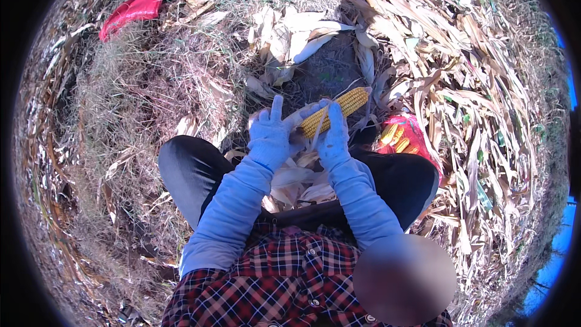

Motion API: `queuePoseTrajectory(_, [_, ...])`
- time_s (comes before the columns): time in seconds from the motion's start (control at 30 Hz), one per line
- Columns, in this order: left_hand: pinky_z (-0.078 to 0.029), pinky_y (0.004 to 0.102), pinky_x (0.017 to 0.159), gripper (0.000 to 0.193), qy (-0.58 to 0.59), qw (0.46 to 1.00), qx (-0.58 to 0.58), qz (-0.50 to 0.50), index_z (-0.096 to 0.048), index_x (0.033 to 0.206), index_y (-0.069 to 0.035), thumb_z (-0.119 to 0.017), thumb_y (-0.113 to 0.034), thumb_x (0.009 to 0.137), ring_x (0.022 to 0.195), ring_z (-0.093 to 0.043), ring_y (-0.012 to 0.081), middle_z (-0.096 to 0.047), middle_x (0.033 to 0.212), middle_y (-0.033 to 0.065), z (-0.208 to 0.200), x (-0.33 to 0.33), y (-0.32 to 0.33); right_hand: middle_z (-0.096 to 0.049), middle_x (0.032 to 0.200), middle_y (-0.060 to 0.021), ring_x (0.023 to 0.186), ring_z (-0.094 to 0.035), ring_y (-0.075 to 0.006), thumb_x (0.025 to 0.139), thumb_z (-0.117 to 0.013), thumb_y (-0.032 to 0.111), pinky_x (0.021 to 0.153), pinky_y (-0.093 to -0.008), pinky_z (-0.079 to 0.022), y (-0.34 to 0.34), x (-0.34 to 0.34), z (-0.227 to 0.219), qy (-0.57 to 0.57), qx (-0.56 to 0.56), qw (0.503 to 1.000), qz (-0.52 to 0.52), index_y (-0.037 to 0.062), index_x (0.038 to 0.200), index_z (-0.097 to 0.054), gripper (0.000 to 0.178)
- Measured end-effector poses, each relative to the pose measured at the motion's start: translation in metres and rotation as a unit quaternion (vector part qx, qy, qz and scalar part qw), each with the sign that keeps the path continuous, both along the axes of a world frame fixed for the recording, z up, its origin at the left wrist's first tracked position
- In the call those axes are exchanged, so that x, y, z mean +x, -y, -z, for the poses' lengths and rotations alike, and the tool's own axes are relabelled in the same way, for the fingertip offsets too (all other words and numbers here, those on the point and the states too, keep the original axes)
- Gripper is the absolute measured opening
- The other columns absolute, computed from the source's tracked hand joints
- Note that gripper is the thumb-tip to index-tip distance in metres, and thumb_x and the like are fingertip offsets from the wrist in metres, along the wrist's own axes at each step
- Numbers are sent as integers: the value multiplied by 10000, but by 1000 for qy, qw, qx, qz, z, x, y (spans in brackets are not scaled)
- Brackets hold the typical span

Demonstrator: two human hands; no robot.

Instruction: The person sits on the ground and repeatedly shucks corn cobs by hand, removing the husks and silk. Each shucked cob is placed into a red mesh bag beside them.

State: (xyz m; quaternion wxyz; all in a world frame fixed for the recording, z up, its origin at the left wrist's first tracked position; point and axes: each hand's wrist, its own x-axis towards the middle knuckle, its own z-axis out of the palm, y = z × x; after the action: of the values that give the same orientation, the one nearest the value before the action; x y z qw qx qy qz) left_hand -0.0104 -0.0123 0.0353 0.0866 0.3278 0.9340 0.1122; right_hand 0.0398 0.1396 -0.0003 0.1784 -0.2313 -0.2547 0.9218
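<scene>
A yellow ear of corn (352, 102), its kernels bare, is held slantwise in front of me with its tip up to the right. My right hand (333, 140), in a pale glove, is closed on its near side, with the thumb along the kernels. At the ear's lower left end my left hand (270, 138), gloved too, is curled with one finger sticking up. Its grip at the butt of the ear is partly hidden. Loose pale husks (295, 183) lie below the hands, between my bent legs.
By my right knee sits a red mesh bag (417, 137) with several yellow ears in it. Another red bag (140, 7) lies flat at the far left. Dry husks (301, 31) lie ahead, and cut corn stalks (484, 163) cover the right side. Dry grass (130, 97) spreads left.
</scene>
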Motion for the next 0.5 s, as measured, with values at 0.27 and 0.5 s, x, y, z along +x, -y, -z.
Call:
queuePoseTrajectory(0.27, [-557, 476, 908, 643, 391, 911, 96, -88, -687, 1279, -100, -648, -616, 897, 1029, -709, 401, -739, 1099, 221, 31, 15, -15, -632, 889, -122, 795, -672, -284, 1036, -638, 350, 693, -433, -587, 5, 0, -7, 15, 32, 999, -36, 53, 1160, -547, 335])
queuePoseTrajectory(0.5, [-564, 497, 832, 456, 246, 964, 93, 38, -695, 1176, -82, -616, -480, 969, 964, -718, 393, -746, 1014, 196, 34, 29, -10, -610, 796, -128, 727, -663, -312, 1012, -615, 532, 633, -464, -573, -17, 4, -14, 76, -31, 984, -158, 42, 1139, -522, 515])
